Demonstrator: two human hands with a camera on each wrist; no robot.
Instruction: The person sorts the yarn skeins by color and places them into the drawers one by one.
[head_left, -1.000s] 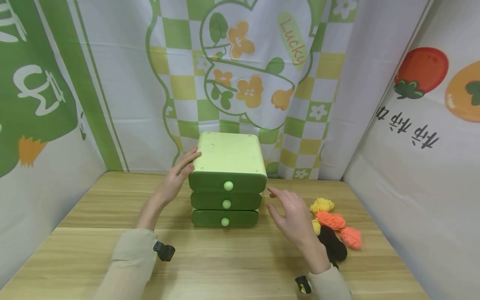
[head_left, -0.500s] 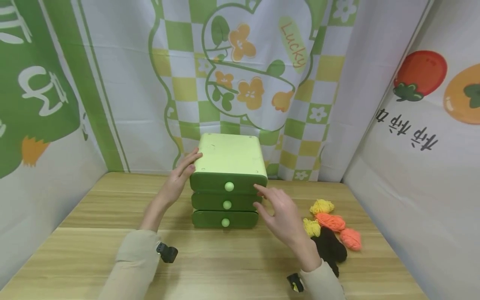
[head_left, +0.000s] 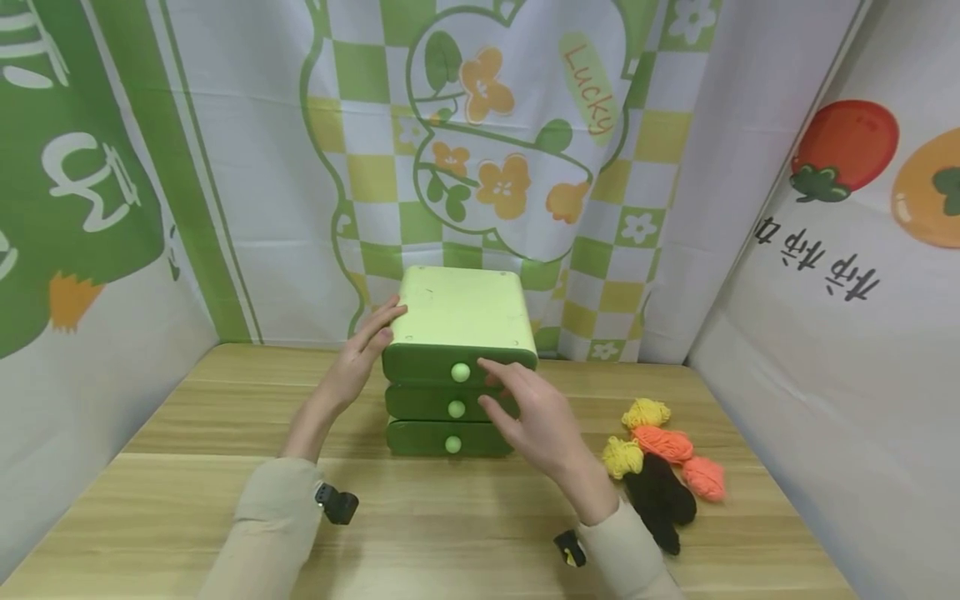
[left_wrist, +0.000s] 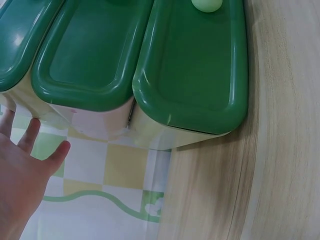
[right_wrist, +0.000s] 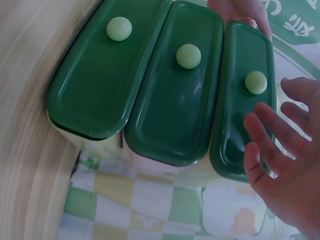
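Note:
A small chest of drawers (head_left: 463, 312) stands at the back of the table, with a pale green top and three dark green drawer fronts, all pushed in. Each front carries a round light green knob; the top knob (head_left: 461, 372) is closest to my right hand (head_left: 543, 417). That hand hovers before the right part of the fronts, fingers spread and holding nothing, also seen in the right wrist view beside the top drawer (right_wrist: 242, 125). My left hand (head_left: 352, 362) rests its straight fingers against the chest's upper left side.
On the right of the table (head_left: 450, 525) lie yellow yarn (head_left: 647, 413), orange yarn (head_left: 663, 444) and a black soft bundle (head_left: 660, 500). A patterned curtain (head_left: 495, 167) hangs right behind the chest. Printed cloth walls rise at both sides.
My right hand has moved left, from beside the chest's right edge to in front of the drawers near the top knob. The left hand has stayed at the chest's side.

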